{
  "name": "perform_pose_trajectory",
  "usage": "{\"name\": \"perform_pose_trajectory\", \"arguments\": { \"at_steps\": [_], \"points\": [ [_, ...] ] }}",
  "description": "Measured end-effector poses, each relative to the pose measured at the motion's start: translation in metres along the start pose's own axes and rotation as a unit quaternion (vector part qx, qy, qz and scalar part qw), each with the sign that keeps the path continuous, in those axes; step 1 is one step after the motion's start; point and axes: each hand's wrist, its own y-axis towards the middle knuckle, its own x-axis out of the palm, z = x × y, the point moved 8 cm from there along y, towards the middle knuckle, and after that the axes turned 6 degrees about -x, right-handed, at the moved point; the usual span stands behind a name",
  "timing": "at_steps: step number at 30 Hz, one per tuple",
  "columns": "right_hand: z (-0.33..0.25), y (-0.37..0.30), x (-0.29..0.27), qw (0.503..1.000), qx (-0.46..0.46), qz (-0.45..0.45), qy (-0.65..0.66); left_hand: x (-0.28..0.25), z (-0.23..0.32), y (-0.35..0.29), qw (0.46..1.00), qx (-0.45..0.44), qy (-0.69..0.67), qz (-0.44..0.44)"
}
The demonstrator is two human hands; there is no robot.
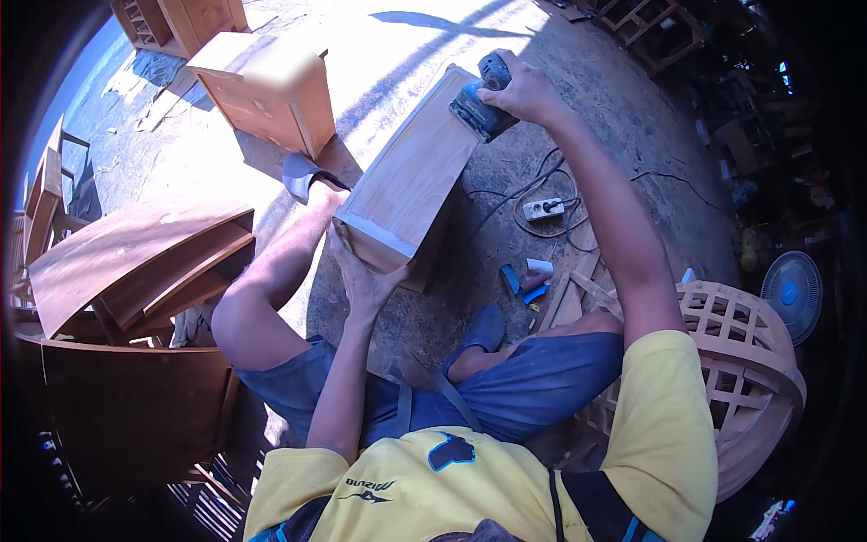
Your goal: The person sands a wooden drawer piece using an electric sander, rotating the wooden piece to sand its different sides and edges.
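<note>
My right hand (528, 90) is wrapped round the top of a dark electric sander (483, 110). The sander's flat base rests on the far end of a long pale wooden box (406, 167), at its right edge. At the box's near end, my left hand (361, 282) grips the lower edge, fingers on the left and thumb spread to the right. The box stands tilted on the floor between my legs, its smooth broad side facing up. The underside of the sander is hidden against the wood.
A white power strip (544, 209) with a coiled dark cable lies right of the box. Sandpaper pieces (528, 280) and wood offcuts (571, 294) lie nearer. A wooden cabinet (271, 95) stands far left, brown curved furniture (135, 257) left, a lattice wooden frame (736, 330) and a fan (792, 296) right.
</note>
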Motion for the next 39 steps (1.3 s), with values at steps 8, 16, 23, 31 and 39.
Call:
{"name": "perform_pose_trajectory", "arguments": {
  "at_steps": [8,16,23,31,39],
  "points": [
    [-0.011,0.019,0.011,0.999,0.04,-0.022,0.017,0.002,-0.011,0.002,0.999,-0.019,-0.042,-0.011],
    [-0.199,-0.08,0.001,0.972,-0.155,-0.132,0.12,-0.002,-0.005,0.002,0.999,-0.029,-0.028,-0.024],
    [-0.094,0.012,0.013,0.992,-0.098,-0.06,0.042,0.0,-0.004,0.0,1.0,-0.019,0.006,0.003],
    [-0.044,0.055,0.018,0.998,-0.035,-0.058,-0.005,-0.008,-0.003,0.0,0.999,-0.036,-0.024,0.009],
    [-0.213,-0.071,0.005,0.975,-0.148,-0.09,0.142,-0.005,0.011,0.004,1.0,-0.003,-0.03,0.001]
  ]
}}
